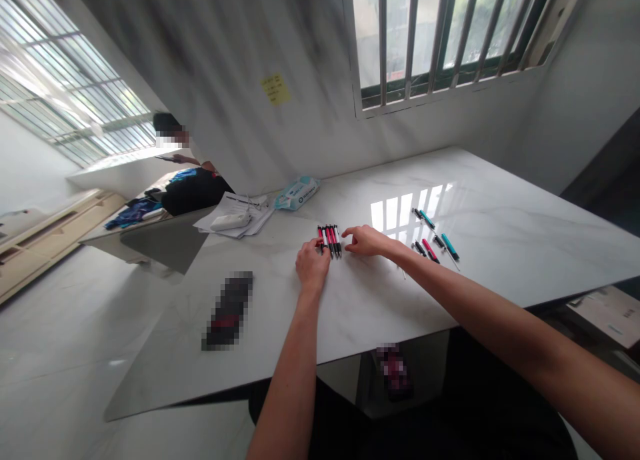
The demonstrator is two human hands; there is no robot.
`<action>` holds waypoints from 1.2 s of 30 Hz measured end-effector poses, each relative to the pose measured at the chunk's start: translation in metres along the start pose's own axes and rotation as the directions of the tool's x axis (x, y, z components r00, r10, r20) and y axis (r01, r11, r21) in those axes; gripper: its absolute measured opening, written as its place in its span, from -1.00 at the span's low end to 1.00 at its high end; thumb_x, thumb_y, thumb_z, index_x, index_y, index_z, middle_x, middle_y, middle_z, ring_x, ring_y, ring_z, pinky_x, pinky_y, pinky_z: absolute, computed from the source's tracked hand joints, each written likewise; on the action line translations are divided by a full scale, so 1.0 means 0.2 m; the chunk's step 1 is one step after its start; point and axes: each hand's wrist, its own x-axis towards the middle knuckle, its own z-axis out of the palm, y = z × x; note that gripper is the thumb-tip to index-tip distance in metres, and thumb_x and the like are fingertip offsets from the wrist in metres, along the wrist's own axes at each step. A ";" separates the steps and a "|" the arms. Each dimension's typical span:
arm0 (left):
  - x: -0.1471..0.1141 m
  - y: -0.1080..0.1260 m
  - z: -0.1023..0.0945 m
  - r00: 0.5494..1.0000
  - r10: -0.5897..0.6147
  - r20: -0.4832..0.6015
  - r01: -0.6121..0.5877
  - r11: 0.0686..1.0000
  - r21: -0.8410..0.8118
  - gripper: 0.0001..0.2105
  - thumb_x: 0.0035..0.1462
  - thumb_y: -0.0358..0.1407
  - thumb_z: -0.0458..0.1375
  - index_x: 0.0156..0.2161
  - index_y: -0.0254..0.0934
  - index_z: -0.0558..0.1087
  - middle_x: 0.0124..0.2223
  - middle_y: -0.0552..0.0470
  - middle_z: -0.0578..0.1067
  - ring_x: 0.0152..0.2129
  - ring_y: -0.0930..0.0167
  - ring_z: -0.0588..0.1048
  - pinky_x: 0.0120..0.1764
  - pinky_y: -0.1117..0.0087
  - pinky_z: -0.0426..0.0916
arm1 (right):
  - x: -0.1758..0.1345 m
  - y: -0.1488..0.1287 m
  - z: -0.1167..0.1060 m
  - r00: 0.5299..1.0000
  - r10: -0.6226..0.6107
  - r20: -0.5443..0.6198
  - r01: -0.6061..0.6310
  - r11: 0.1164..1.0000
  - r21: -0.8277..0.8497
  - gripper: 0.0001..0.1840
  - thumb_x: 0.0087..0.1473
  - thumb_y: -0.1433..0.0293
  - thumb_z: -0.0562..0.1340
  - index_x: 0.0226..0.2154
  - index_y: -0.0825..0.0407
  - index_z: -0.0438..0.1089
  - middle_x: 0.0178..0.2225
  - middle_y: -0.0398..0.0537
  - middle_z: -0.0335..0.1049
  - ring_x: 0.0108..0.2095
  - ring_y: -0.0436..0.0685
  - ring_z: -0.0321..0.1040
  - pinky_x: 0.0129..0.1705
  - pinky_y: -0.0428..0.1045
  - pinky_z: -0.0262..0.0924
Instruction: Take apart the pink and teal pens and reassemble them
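Note:
A row of red and white pens (329,237) with black tips lies side by side on the marbled white table (370,300). At the row's left edge is my left hand (312,265), its finger and thumb closed about the lower part of the leftmost pen. My right hand (366,241) hovers or rests just right of the row, fingers bent and apart, holding nothing. Further right lie loose pen parts: a teal barrel (450,247), a red barrel (430,250), another teal piece (427,219), small black pieces and thin refills. My right forearm partly hides that area.
A wipes pack (298,193) and papers (250,230) with a white box (231,221) lie toward the wall. A blurred dark object (229,311) lies at left, another (395,372) below the table edge. A person (197,180) sits beyond the table's left side.

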 end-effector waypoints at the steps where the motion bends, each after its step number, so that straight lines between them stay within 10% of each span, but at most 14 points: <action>1: 0.00 0.00 0.00 1.000 0.001 -0.003 -0.001 1.000 -0.001 -0.71 0.18 -0.34 0.17 0.00 -0.12 0.58 -0.01 -0.07 0.61 -0.05 0.19 0.55 0.02 0.24 0.38 | -0.01 0.02 -0.03 0.999 -0.033 -0.005 0.033 0.999 0.005 -0.55 0.19 0.32 0.34 0.14 -0.03 0.47 -0.20 -0.03 0.64 -0.14 0.19 0.54 -0.14 -0.04 0.28; 13: 0.01 0.00 0.03 0.992 0.062 -0.111 -0.070 0.995 -0.071 -0.72 0.16 -0.37 0.16 -0.04 -0.13 0.59 -0.10 -0.01 0.60 -0.26 0.29 0.52 -0.06 0.30 0.38 | -0.26 0.53 -0.42 0.960 -0.206 -0.189 0.229 0.967 0.113 -0.52 0.10 0.28 0.30 0.10 -0.07 0.46 -0.15 -0.01 0.55 -0.11 0.19 0.46 -0.10 0.08 0.31; 24: 0.00 0.05 -0.01 0.985 0.129 -0.114 -0.146 0.977 -0.158 -0.74 0.15 -0.39 0.13 -0.09 -0.17 0.59 -0.13 0.00 0.59 -0.31 0.34 0.50 -0.09 0.32 0.40 | -0.38 0.42 -0.41 0.964 -0.203 0.171 0.204 0.979 0.011 -0.31 -0.01 0.15 0.44 0.18 -0.13 0.39 -0.03 0.02 0.51 -0.01 0.29 0.40 0.00 0.13 0.29; 36: -0.02 0.09 -0.02 0.980 0.184 -0.070 -0.194 0.963 -0.186 -0.74 0.20 -0.36 0.12 -0.06 -0.16 0.59 -0.03 -0.02 0.56 -0.15 0.33 0.53 -0.02 0.34 0.42 | -0.37 0.39 -0.37 0.957 -0.216 0.191 0.223 0.975 -0.014 -0.41 -0.05 0.29 0.44 0.09 -0.09 0.46 -0.15 -0.02 0.56 -0.14 0.24 0.44 -0.17 0.05 0.26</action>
